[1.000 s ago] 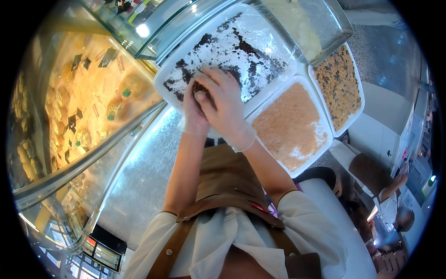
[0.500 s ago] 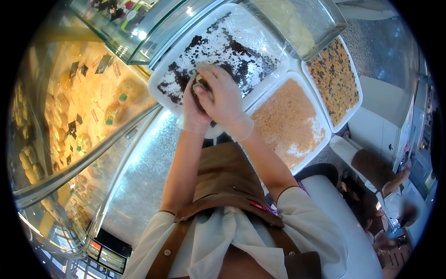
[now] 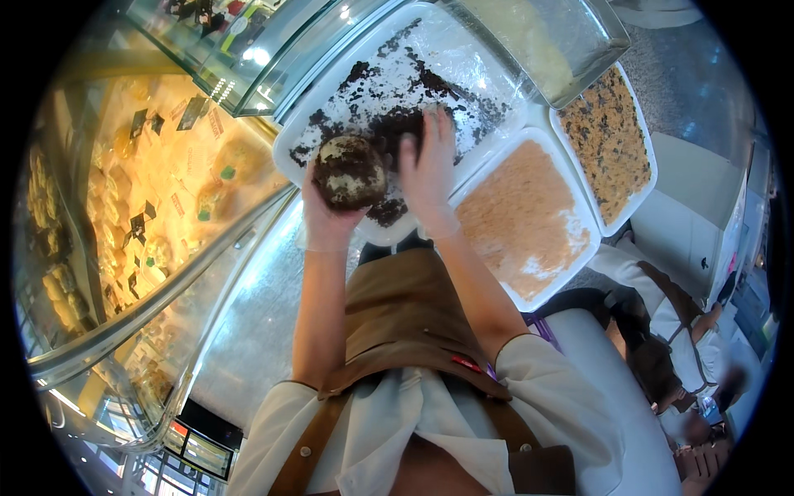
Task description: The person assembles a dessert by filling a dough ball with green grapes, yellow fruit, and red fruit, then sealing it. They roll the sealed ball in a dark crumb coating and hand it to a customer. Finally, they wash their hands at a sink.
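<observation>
Crumb-coated ball [image 3: 350, 174], clasped in grip of left hand [image 3: 327, 218]; right hand [image 3: 428, 178], grip apart, is at dark crumbs [image 3: 394, 126] in white tray [image 3: 284, 152].

1. One white dark-crumb tray [image 3: 484, 66].
2. Two other white trays right of it: one tan-crumb tray [image 3: 541, 266], one speckled-crumb tray [image 3: 652, 165].
3. One metal pan [image 3: 594, 41] overlapping its far right corner.
4. One crumb-coated ball [image 3: 350, 174] above its near left part.
5. Two gloved hands over it: left hand [image 3: 325, 217], right hand [image 3: 430, 178].

The ball [image 3: 351, 175] hides part of the left hand [image 3: 326, 220]; right hand [image 3: 428, 175] slightly blurred; metal pan [image 3: 597, 68] cropped above
</observation>
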Tool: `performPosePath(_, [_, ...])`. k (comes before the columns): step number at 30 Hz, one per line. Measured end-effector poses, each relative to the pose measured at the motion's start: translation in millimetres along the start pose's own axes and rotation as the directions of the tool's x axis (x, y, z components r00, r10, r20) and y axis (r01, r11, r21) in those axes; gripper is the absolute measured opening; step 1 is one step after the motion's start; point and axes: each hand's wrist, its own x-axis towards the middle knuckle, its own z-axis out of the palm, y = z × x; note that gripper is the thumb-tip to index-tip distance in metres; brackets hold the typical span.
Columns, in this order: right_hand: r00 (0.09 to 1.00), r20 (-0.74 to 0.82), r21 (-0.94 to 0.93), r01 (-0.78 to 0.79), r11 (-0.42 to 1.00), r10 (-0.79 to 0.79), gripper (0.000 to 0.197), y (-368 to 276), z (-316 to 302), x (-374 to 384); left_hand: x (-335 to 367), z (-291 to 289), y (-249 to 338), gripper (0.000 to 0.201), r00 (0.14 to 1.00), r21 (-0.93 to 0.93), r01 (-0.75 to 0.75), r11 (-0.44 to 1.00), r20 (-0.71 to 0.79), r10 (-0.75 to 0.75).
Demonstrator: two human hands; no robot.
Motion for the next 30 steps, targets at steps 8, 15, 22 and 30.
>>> performPosePath(8, [0.955, 0.201, -0.203, 0.258, 0.944, -0.218, 0.038, 21, 33, 4, -2, 7, -1, 0.045, 0.998, -0.028, -0.063, 0.998, 0.026, 0.064])
performPosePath(15, [0.965, 0.253, 0.533, -0.081, 0.842, -0.067, 0.027, -33, -16, 9, 18, 2, -13, 0.036, 1.0, -0.051, -0.002, 0.999, -0.009, 0.002])
performPosePath(22, [0.861, 0.296, 0.232, 0.356, 0.905, -0.414, 0.042, -43, -31, 10, 27, 14, -29, 0.031, 0.983, -0.043, -0.152, 0.987, -0.106, 0.147])
performPosePath(30, [0.954, 0.268, 0.541, -0.035, 0.84, -0.133, 0.031, -21, -19, 9, 33, 4, -24, 0.04, 0.99, -0.078, 0.138, 0.987, 0.054, -0.134])
